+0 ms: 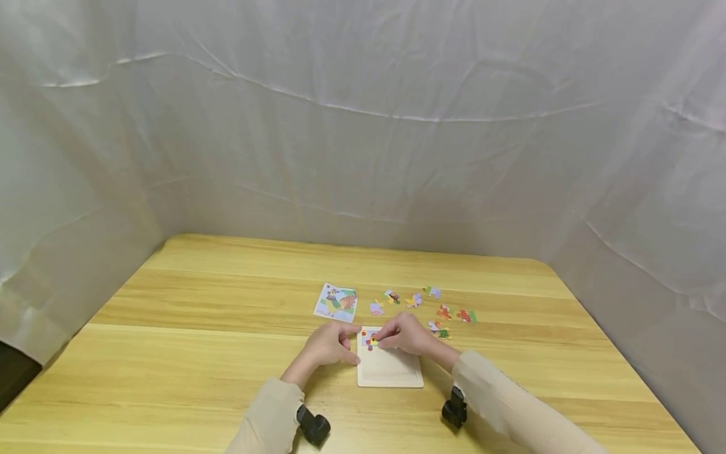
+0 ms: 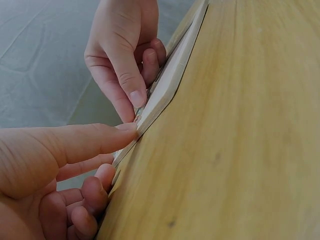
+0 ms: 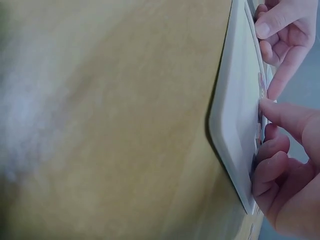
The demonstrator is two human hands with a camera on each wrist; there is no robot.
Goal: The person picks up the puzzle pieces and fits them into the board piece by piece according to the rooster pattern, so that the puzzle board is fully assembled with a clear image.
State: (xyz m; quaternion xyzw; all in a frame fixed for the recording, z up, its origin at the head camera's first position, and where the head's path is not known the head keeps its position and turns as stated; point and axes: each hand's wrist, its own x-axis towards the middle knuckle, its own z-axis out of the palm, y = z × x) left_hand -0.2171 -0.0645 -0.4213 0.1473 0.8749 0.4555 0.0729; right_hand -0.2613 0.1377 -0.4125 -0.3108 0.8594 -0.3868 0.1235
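Note:
A pale square puzzle tray (image 1: 390, 371) lies in front of me, a few colourful pieces set in its upper left corner. My left hand (image 1: 329, 343) holds the tray's left side, its thumb on the edge and its index finger at the top corner; the other fingers are curled. With thumb and index finger, my right hand (image 1: 409, 334) pinches a yellow-and-red puzzle piece (image 1: 374, 341) against the tray beside the corner pieces. The fingertips partly hide that piece. In the left wrist view, the tray's light rim (image 2: 162, 102) runs between both hands.
Behind the tray lies a printed picture card (image 1: 337, 303). Loose puzzle pieces, among them a pink one (image 1: 377, 308), a lilac one (image 1: 414, 301) and a red-and-green one (image 1: 467, 315), are scattered behind and right of the tray on the wooden table (image 1: 198, 353). Grey cloth (image 1: 363, 157) hangs around it.

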